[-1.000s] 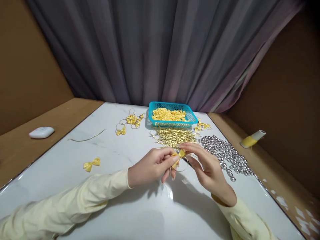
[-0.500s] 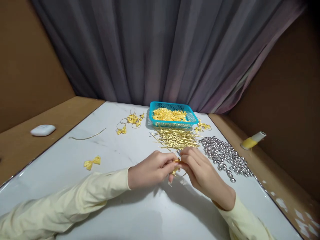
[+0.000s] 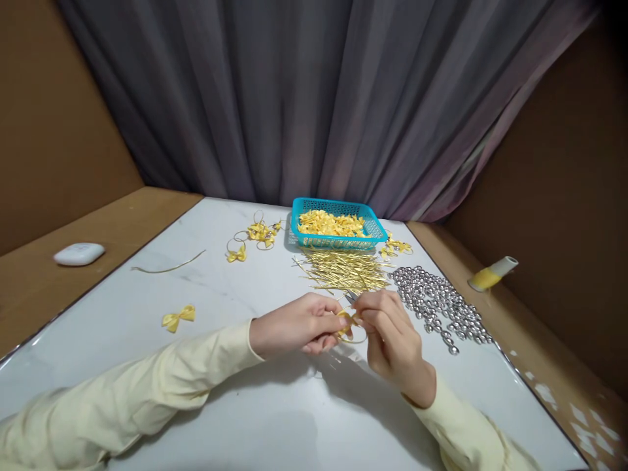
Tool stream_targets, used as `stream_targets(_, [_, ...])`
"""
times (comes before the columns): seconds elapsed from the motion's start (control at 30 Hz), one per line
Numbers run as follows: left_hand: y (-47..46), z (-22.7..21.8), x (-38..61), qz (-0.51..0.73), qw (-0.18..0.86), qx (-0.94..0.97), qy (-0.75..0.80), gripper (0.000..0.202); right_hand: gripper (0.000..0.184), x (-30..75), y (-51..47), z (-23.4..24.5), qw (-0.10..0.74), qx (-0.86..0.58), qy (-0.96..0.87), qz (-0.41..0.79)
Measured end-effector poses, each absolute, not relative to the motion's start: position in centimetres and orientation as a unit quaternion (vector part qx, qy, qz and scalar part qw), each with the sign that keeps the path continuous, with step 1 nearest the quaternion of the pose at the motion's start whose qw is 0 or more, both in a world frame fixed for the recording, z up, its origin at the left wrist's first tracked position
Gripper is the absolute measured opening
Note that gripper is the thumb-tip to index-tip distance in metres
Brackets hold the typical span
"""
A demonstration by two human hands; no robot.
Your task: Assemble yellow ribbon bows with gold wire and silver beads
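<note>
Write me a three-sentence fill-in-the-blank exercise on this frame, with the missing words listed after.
1. The left hand and right hand together pinch a small ____ bow.
2. The beads lie to the ____ of the wires.
3. The spool lies on its ____ on the brown ledge.

Missing words: yellow; right; side.
</note>
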State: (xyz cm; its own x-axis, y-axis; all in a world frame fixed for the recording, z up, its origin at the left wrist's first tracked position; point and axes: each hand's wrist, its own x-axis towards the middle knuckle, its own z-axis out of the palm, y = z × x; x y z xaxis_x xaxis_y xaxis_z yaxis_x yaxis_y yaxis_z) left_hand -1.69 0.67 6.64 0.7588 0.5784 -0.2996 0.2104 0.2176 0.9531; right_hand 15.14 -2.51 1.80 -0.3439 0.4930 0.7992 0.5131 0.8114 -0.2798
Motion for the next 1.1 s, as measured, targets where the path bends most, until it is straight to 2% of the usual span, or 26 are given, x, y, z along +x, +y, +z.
stream_targets(0.2, [0.4, 6.5, -1.6, 0.155, 0.692, 0.614, 0.346, 0.026, 0.015, 15.1, -2.3, 2.6, 0.524, -0.359, -0.767, 0.091])
stream_targets(0.4, [0.4, 6.5, -1.6, 0.175, 0.679, 0.616, 0.358, 0.023, 0.008, 15.7, -1.7, 3.0, 0.460, -0.369, -0.797, 0.127])
stream_targets(0.57, [0.2, 6.9, -1.5, 0.174, 0.664, 0.631, 0.363, 0.021, 0.015, 15.5, -1.7, 3.1, 0.418, -0.360, -0.818, 0.163])
stream_targets(0.7, [0.0, 7.2, -1.4, 0.166, 0.652, 0.641, 0.369, 0.021, 0.019, 15.2, -1.8, 3.1, 0.435, -0.351, -0.806, 0.195])
stream_targets(0.87, [0.7, 6.1, -1.4, 0.146, 0.681, 0.611, 0.377, 0.022, 0.019, 15.6, -2.1, 3.3, 0.486, -0.375, -0.769, 0.176])
stream_targets(1.1, [1.5, 5.4, -1.6, 0.209, 0.713, 0.562, 0.363, 0.025, 0.023, 15.8, -2.5, 3.5, 0.524, -0.400, -0.717, 0.227])
